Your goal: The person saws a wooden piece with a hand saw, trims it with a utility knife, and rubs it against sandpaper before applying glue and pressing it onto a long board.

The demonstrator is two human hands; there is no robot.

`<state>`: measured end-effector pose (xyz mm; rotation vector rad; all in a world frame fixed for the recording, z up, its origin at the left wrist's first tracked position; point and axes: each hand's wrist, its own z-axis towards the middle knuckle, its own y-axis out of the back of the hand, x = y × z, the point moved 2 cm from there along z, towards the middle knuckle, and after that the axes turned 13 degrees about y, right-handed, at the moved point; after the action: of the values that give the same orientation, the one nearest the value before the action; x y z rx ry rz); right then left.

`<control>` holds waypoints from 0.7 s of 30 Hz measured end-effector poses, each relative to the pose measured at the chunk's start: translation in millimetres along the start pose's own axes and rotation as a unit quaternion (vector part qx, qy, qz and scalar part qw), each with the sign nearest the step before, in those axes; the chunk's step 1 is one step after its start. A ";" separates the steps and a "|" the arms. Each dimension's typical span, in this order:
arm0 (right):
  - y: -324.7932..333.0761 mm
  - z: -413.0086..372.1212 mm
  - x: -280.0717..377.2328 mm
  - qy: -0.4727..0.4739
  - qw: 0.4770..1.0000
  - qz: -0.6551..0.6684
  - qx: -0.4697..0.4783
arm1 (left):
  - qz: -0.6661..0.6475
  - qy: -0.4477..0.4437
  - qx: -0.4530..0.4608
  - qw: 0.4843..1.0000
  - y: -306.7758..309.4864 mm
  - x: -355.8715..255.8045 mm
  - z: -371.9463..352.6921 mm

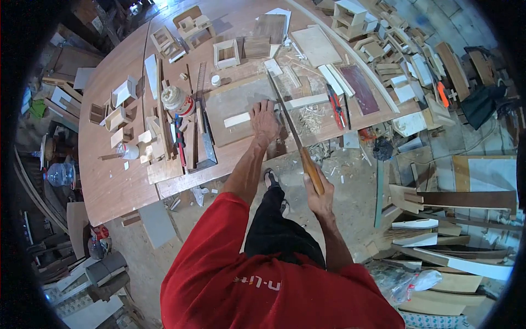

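Observation:
My right hand [320,194] is wrapped round the wooden handle [312,171] of a handsaw. Its long narrow blade [289,122] points away from me and crosses a pale wooden strip [236,119]. To the left of the blade, my left hand [264,123] grips the strip from above, fingers close together over it, and presses it onto a flat board [230,101]. The strip shows on both sides of that hand and runs on to the right past the saw. Where the blade meets the wood is hard to make out.
Wood shavings [309,120] lie right of the saw, near red-handled pliers [336,107]. A jar [175,100], a metal square [205,156] and a small white cap [216,80] are to the left. Small wooden frames [226,53] stand farther back. Offcuts [438,238] are stacked at right.

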<state>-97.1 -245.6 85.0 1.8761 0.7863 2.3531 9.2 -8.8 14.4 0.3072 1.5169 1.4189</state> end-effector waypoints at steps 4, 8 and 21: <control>24.3 -59.6 -5.4 0.053 0.998 -0.033 0.002 | 0.008 0.014 0.032 0.999 -0.5 -0.8 2.4; 24.1 -55.3 -1.8 -0.018 1.000 0.020 0.001 | 0.015 -0.005 0.015 1.000 -1.4 -1.2 4.0; 21.0 -60.9 -16.0 0.004 1.000 0.014 -0.006 | 0.001 -0.005 0.005 1.000 3.8 -0.7 2.1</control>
<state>-142.9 -291.3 70.1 1.8868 0.7503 2.3776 9.5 -7.0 18.4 0.3201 1.5164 1.4095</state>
